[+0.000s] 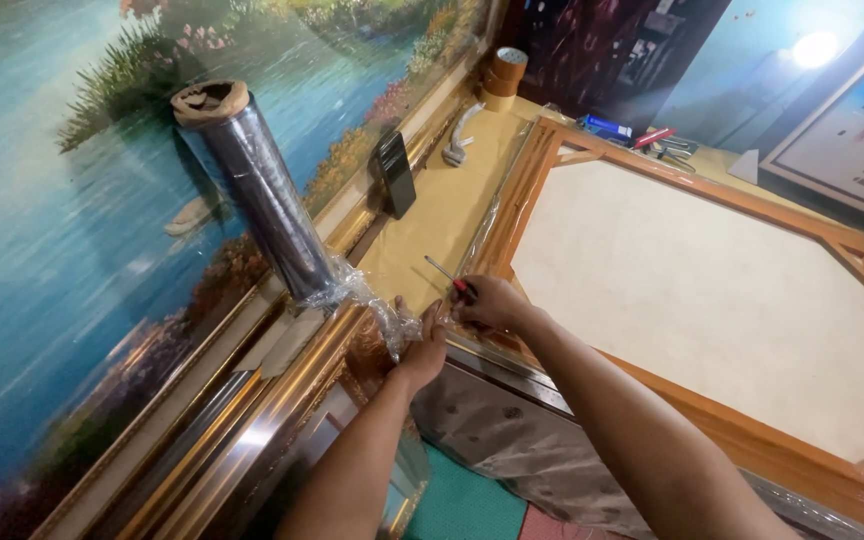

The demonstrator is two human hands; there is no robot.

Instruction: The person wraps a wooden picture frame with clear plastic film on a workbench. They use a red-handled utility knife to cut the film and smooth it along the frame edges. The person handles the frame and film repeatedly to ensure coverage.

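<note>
Plastic wrap, clear & crinkly, trails off the roll down to the left hand, which has its grip closed on the bunched end, thumb up, forearm coming in from below. Right hand sits just beside it, touching or nearly so, grip shut on a small red-handled screwdriver. Tool's long axis runs up-left, away from the knuckles, shaft lying over the tan desk at the corner of the wooden stretcher frame, whose canvas back faces up. Right arm crosses in from lower right, wrist bent inward. Roll leans against a gilt-framed landscape painting; phone & tape rolls further back.
</note>
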